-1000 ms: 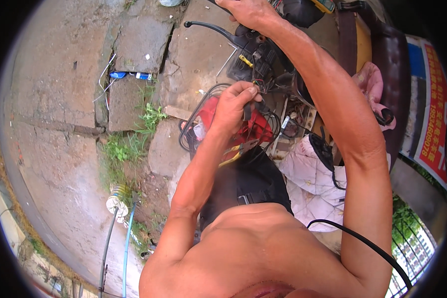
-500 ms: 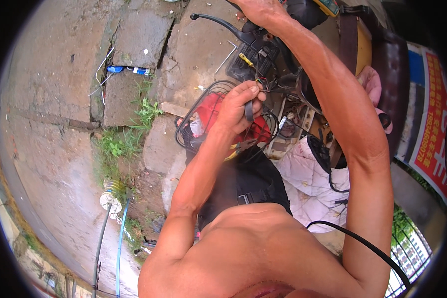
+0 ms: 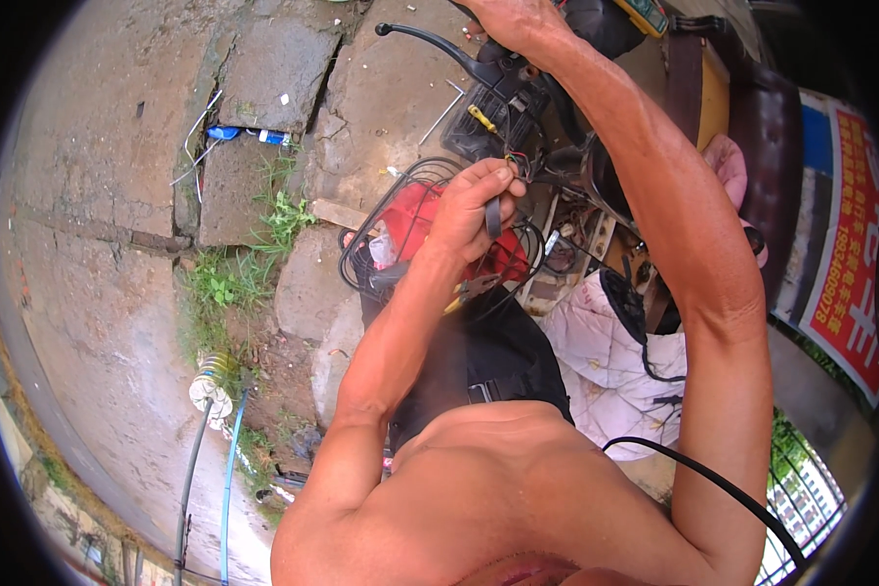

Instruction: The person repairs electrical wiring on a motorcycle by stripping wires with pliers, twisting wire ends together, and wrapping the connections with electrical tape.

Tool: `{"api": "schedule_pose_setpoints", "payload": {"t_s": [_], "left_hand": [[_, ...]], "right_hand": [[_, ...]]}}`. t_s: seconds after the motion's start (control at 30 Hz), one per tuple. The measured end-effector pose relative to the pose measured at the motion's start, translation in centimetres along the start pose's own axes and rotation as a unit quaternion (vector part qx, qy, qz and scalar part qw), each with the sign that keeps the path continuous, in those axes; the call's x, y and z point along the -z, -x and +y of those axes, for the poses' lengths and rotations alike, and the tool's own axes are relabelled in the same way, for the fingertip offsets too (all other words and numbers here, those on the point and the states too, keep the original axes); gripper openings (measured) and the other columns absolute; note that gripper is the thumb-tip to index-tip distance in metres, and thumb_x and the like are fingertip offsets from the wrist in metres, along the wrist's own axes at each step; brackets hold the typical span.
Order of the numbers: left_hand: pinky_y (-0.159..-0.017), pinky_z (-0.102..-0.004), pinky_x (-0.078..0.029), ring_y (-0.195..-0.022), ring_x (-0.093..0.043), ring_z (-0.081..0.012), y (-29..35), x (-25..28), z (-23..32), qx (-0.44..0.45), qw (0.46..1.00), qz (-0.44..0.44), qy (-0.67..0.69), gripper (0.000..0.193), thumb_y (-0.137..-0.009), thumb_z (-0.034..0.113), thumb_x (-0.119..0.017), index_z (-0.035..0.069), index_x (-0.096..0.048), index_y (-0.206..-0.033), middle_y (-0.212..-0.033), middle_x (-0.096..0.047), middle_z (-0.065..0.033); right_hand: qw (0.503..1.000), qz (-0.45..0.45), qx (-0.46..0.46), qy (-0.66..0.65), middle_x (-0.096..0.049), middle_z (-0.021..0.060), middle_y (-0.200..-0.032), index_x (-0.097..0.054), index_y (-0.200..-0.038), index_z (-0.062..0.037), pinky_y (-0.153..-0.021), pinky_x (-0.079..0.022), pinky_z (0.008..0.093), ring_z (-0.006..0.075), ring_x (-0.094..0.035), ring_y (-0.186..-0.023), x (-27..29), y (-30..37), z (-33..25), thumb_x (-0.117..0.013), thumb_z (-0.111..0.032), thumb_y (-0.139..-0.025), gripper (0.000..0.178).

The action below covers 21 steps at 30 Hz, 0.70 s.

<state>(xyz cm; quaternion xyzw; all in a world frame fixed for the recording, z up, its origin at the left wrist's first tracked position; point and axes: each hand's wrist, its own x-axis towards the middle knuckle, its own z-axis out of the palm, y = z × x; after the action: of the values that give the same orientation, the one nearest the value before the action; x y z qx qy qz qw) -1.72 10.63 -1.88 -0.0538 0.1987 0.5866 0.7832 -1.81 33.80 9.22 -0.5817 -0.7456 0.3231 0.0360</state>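
Observation:
My left hand [image 3: 479, 200] is closed, thumb against the fingers, on a bunch of thin coloured wires [image 3: 518, 164]. A dark band [image 3: 493, 217], perhaps tape, shows between its lower fingers. My right hand [image 3: 523, 24] reaches to the top edge, near the handlebar's black brake lever [image 3: 439, 49]; its fingers are mostly hidden or cut off. Between the two hands lie a yellow-handled tool [image 3: 481, 119] and a black ribbed footboard or pedal-like part [image 3: 483, 132]. Behind my left wrist are a coil of black cable [image 3: 356, 256] and a red cloth or bag [image 3: 407, 215].
Pliers with yellow handles [image 3: 474, 288] lie by my lap. At right are a pale quilted cover [image 3: 606, 361], a dark padded seat [image 3: 767, 176] and a red sign [image 3: 850, 264]. A meter [image 3: 645, 15] sits up top. A hex key [image 3: 444, 112] lies on cracked paving [image 3: 264, 78].
The view has shifted very slightly. Both hands keep nearly the same places, and the left one still grips the wires.

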Motion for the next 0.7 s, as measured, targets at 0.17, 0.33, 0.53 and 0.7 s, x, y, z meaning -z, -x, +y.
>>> {"api": "schedule_pose_setpoints", "payload": {"t_s": [0.17,0.33,0.53,0.7], "left_hand": [[-0.053,-0.0237,-0.042,-0.058,-0.05,-0.0092,0.0,0.1,0.3,-0.027,0.996,0.041,-0.08,0.007,-0.098,0.014,-0.064,0.007,-0.061,-0.097,-0.08,-0.064,-0.0041],[-0.059,-0.0222,-0.042,-0.064,-0.052,-0.0071,0.1,-0.7,-0.1,-0.075,0.984,0.074,-0.147,0.01,-0.096,0.015,-0.068,0.008,-0.062,-0.093,-0.078,-0.061,-0.0006],[-0.059,-0.0209,-0.042,-0.067,-0.053,-0.0067,0.2,-1.0,-0.1,-0.074,0.983,0.081,-0.148,0.01,-0.096,0.015,-0.068,0.007,-0.062,-0.092,-0.079,-0.061,-0.0007],[-0.056,-0.0208,-0.042,-0.062,-0.052,-0.007,0.5,-0.9,0.2,-0.074,0.983,0.086,-0.147,0.01,-0.096,0.016,-0.069,0.007,-0.064,-0.094,-0.078,-0.062,-0.0014]], "right_hand": [[1.0,-0.012,-0.002,0.013,-0.071,0.0208,-0.079,-0.073,-0.082,0.0013,-0.075,-0.055,0.044,0.0334,-0.072,-0.079,0.2,0.1,-0.5,-0.057,-0.056,-0.091,0.06],[0.999,0.019,0.046,0.016,-0.071,0.0219,-0.079,-0.072,-0.082,0.0025,-0.077,-0.054,0.0438,0.034,-0.071,-0.081,0.1,0.1,-0.1,-0.056,-0.054,-0.093,0.06],[0.998,0.009,0.056,-0.002,-0.07,0.013,-0.08,-0.073,-0.095,-0.0001,-0.072,-0.049,0.0394,0.0242,-0.065,-0.076,-0.4,-0.6,1.6,-0.059,-0.058,-0.092,0.06],[0.999,0.025,0.041,0.011,-0.07,0.0097,-0.077,-0.074,-0.104,0.0009,-0.069,-0.049,0.0338,0.0206,-0.064,-0.071,-0.8,-0.4,1.2,-0.059,-0.062,-0.092,0.066]]}}
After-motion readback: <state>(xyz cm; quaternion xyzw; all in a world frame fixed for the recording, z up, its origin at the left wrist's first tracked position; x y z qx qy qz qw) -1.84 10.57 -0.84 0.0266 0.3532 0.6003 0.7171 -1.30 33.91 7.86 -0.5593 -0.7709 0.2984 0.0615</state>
